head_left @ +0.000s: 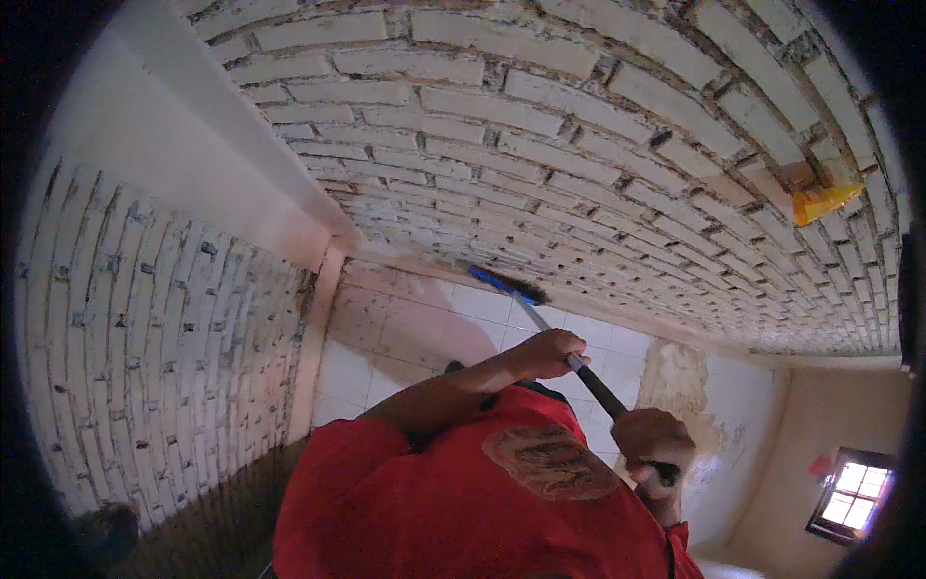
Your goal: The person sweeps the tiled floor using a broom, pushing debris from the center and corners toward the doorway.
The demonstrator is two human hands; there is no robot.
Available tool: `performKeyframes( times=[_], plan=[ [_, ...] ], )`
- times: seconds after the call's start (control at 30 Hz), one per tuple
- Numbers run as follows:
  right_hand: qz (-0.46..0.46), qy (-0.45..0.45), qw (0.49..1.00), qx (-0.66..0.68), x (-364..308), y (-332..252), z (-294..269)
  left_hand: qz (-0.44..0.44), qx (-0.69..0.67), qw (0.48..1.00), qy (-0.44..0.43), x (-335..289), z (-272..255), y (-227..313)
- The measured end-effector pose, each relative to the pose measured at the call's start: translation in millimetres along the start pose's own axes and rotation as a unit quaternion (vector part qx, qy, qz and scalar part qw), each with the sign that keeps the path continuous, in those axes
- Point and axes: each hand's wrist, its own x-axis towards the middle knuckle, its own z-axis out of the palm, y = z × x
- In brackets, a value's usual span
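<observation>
A long-handled broom slants across the middle of the view. Its blue head (497, 282) with dark bristles is at the foot of the brick wall, over the tiled floor. My left hand (550, 353) is closed around the pale metal part of the broom handle (605, 394). Lower and to the right, my right hand (654, 440) wraps the dark upper end of that handle. My left forearm reaches across in front of my red shirt (424, 492).
A rough whitish brick wall (453, 106) rises ahead, and another brick wall (164, 347) stands at left. Pale floor tiles (386, 323) meet a stained, rough patch (675, 376) at right. A yellow object (827, 203) is on the far wall. A barred window (851, 494) is at lower right.
</observation>
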Motion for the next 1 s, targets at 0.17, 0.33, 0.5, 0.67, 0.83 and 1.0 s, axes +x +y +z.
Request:
performKeyframes(
  times=[0.17,0.33,0.5,0.67,0.83,1.0],
  plan=[
    [0.043,-0.131,0.99,-0.021,8,97,1,-0.046,-0.044,0.995,0.074,5,34,-94],
    [0.006,-0.212,0.977,0.017,8,108,23,-0.117,-0.022,0.985,0.127,-63,22,-145],
    [0.084,-0.069,0.978,0.179,-10,155,16,-0.148,0.054,0.972,0.175,-99,-3,-147],
    [0.015,-0.117,0.982,0.145,0,77,-22,-0.077,0.043,0.977,0.194,-71,1,-64],
    [-0.054,-0.25,0.967,-0.012,33,45,-10,-0.053,0.063,0.991,0.103,-23,1,-44],
    [-0.055,-0.271,0.961,0.002,20,114,65,-0.099,0.016,0.985,0.139,-69,-8,-110]
  ],
)
